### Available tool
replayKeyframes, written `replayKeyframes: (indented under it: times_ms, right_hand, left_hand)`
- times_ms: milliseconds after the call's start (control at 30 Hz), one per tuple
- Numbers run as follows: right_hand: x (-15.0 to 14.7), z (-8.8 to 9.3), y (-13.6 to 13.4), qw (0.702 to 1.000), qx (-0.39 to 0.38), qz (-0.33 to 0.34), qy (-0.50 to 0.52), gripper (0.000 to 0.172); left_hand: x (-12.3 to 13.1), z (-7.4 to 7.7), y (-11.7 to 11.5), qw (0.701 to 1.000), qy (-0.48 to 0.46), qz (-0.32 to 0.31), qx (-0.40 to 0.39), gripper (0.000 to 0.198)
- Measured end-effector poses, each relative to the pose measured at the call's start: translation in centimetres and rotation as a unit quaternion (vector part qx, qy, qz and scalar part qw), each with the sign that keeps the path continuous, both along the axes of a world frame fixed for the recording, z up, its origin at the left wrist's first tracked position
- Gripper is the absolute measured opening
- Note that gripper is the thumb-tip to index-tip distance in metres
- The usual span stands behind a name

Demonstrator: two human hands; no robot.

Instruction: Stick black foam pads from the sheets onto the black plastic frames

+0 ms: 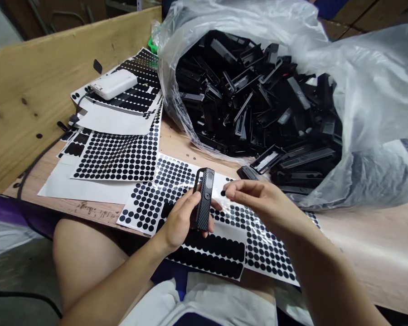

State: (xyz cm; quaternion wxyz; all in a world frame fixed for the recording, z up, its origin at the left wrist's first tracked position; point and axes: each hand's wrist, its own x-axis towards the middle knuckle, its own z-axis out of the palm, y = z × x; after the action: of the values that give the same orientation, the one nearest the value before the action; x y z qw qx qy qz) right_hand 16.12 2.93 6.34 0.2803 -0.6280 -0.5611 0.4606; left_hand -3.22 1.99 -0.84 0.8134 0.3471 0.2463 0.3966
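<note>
Pinching a small black dot [223, 193] between thumb and fingertips, the right hand [255, 194] sits just beside the left hand [180, 219], which is clamped around a black ribbed case [204, 203] held tilted above the sheets. The dot and the case are apart. If the dot is adhesive, as it seems, it could cling to a fingertip or fold under too hard a pinch; too light a hold could drop it among its lookalikes on the dotted sheet [268, 253] below. The case could roll in the left hand if the fingers slacken. The clear plastic bag [170, 99] gapes toward the hands, so a knock might slide pieces from its heap of black parts [258, 95]. Around this, the wood-toned tabletop [370, 249] carries more dotted sheets [122, 156], a white box-shaped device [114, 83] and a dark cable [30, 167], with a wooden board [54, 77] along the left edge.
</note>
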Motion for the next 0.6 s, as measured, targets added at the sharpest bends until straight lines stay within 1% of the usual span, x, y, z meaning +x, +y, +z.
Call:
replayKeyframes:
  times_ms: [33, 67, 133, 233, 333, 433, 600]
  right_hand:
    - [-0.5, 0.2, -0.4, 0.997, -0.025, 0.005, 0.073, 0.040]
    - [-1.0, 0.3, -0.7, 0.993, -0.046, 0.008, 0.113, 0.041]
    - [-1.7, 0.4, -0.8, 0.987, -0.065, 0.003, 0.146, 0.043]
    - [-2.2, 0.3, -0.5, 0.987, -0.063, 0.004, 0.149, 0.042]
    - [-2.0, 0.3, -0.4, 0.990, -0.060, 0.013, 0.130, 0.039]
    - [-2.0, 0.5, -0.5, 0.992, -0.060, 0.018, 0.106, 0.040]
    - [-2.1, 0.8, -0.7, 0.993, -0.058, 0.011, 0.105, 0.039]
  left_hand:
    - [0.0, 0.0, 0.0, 1.000, 0.005, -0.002, 0.000, 0.037]
    - [0.0, -0.1, -0.1, 1.000, 0.010, -0.005, 0.001, 0.037]
    - [-0.1, -0.1, -0.1, 1.000, 0.017, -0.015, 0.004, 0.036]
    - [-0.2, -0.2, -0.2, 0.999, 0.026, -0.026, 0.006, 0.038]
    - [-0.2, -0.1, -0.2, 0.999, 0.028, -0.037, 0.006, 0.042]
    - [-0.2, -0.1, -0.2, 0.998, 0.026, -0.048, 0.011, 0.046]
    - [-0.2, -0.1, -0.1, 0.998, 0.026, -0.050, 0.011, 0.047]
